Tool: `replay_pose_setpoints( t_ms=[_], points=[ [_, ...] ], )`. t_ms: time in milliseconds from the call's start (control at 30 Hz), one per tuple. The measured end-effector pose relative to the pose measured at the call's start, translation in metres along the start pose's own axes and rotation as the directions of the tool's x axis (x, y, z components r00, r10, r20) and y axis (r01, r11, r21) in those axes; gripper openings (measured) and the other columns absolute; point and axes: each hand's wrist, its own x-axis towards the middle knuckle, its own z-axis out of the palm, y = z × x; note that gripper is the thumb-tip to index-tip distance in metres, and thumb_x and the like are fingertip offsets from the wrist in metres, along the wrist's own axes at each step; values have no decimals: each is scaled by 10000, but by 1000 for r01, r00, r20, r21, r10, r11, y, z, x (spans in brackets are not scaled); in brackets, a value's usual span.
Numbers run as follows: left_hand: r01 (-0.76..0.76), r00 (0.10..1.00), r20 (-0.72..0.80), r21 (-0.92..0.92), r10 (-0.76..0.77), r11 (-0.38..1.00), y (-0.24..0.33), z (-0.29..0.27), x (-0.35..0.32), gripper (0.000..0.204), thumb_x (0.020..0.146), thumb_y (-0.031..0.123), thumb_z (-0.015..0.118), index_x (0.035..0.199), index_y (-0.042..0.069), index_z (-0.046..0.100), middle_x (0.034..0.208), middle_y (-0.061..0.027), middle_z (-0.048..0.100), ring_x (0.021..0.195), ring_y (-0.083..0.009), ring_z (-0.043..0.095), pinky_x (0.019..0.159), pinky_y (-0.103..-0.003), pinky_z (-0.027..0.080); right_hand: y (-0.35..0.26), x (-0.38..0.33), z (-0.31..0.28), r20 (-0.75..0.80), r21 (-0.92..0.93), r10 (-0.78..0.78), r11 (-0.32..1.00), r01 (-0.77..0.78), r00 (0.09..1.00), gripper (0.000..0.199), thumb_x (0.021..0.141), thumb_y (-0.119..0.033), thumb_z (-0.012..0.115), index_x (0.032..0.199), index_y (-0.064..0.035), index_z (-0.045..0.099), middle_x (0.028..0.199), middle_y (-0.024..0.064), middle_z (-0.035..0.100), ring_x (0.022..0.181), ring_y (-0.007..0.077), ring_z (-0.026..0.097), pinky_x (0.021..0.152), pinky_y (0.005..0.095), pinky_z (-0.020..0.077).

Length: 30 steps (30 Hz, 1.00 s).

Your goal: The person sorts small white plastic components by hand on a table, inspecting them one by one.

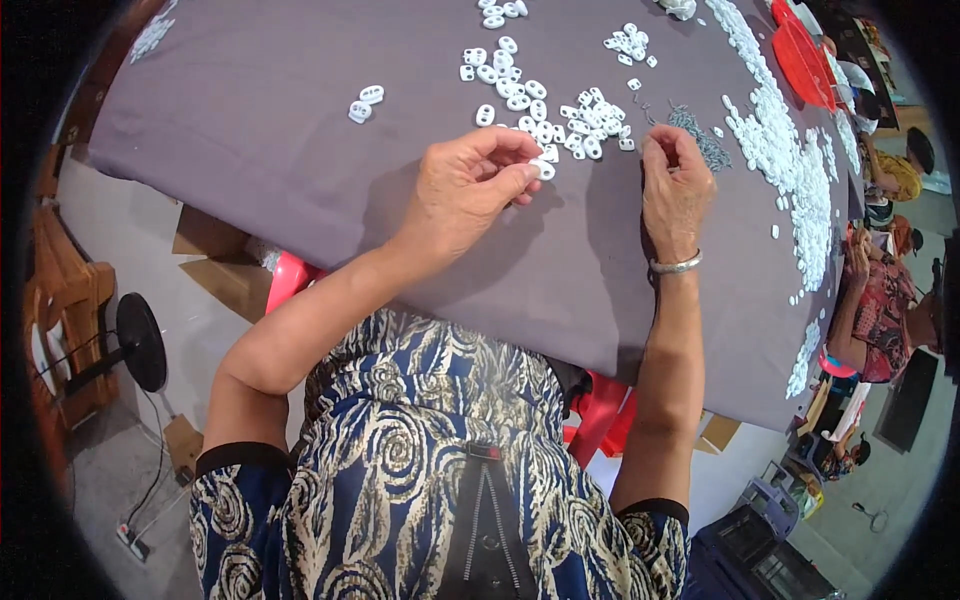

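My left hand (455, 195) pinches a white oval plastic piece with a hole (545, 171) between thumb and fingers, just in front of a loose cluster of similar two-holed oval pieces (517, 101). To the right, my right hand (678, 200) has its thumb and forefinger pressed together at the near left side of a small heap of thin grey pieces that look like springs (703, 138). Whatever its fingertips hold is too small or hidden to make out. Smaller squarish white pieces (597, 118) lie between the two hands, beyond the fingertips.
A grey-brown cloth (270, 130) covers the table. Two-holed ovals (366, 103) lie apart on the left. Along the right runs a long spread of small white pieces (790, 160), with a red basket (803, 65) beyond. Another person (880, 310) sits at the right edge.
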Motion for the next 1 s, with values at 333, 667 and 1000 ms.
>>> replay_pose_setpoints(
  t_ms=[333,667,1000],
  points=[
    [24,1000,4,47,-25,999,5,1,-1,131,890,37,614,1009,-16,632,851,-20,640,705,-58,594,629,-191,495,-10,-5,0,249,-157,-153,968,196,956,109,787,-47,681,838,7,601,681,21,542,614,83,484,580,246,431],
    [-175,984,96,706,152,687,26,-8,2,251,798,65,647,1035,-16,627,799,-85,580,670,-161,571,642,-306,494,-23,-7,-6,435,-45,-131,985,167,891,118,763,-37,703,802,0,597,666,-16,553,598,54,486,551,226,420],
    [-42,990,139,378,-12,925,17,3,-4,311,876,-22,597,1185,7,585,941,-19,578,828,-51,537,696,-193,463,-38,-28,8,560,386,-48,898,-210,827,71,837,5,655,862,-20,593,742,-71,540,667,-2,481,564,169,397]
  ],
)
